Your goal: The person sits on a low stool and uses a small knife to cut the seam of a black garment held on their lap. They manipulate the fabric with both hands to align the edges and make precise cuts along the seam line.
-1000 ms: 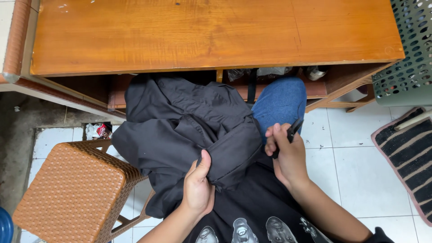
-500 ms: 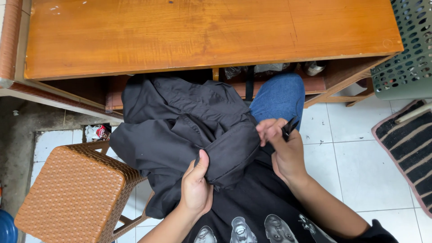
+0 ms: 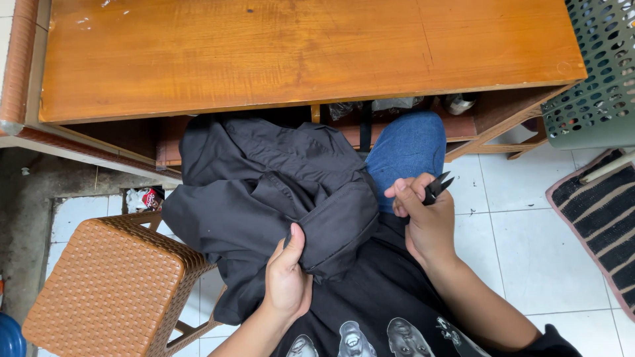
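Fabric of a dark grey garment (image 3: 264, 178) bunches in the left hand (image 3: 288, 277), whose grip is closed on a folded, hemmed edge, thumb on top and fingers tucked beneath. The hold is the same as a second ago; the cloth lies across the lap and has hardly shifted.

Right of that grip, the right hand (image 3: 426, 221) has come up a little and curled tighter. Its fingers are wrapped around small black snips (image 3: 436, 187), whose pointed blades poke out up and to the right, away from the cloth. A second ago the tool sat lower, close to the garment's edge; now it is lifted clear, with a gap between blades and fabric. By my reading the cutting is paused while the left hand keeps the edge presented.

Beyond the right grip, a knee in blue jeans (image 3: 410, 145) shows, and past it the underside shelf of the wooden desk (image 3: 297, 59), whose front edge runs just above the garment and limits room upward. Left of the left grip stands a woven brown stool (image 3: 99, 284), close to the hanging cloth. Right of the right grip lies white tiled floor (image 3: 516, 244) with open room, then a striped mat (image 3: 595, 211) and a green perforated basket (image 3: 602, 73) farther off.
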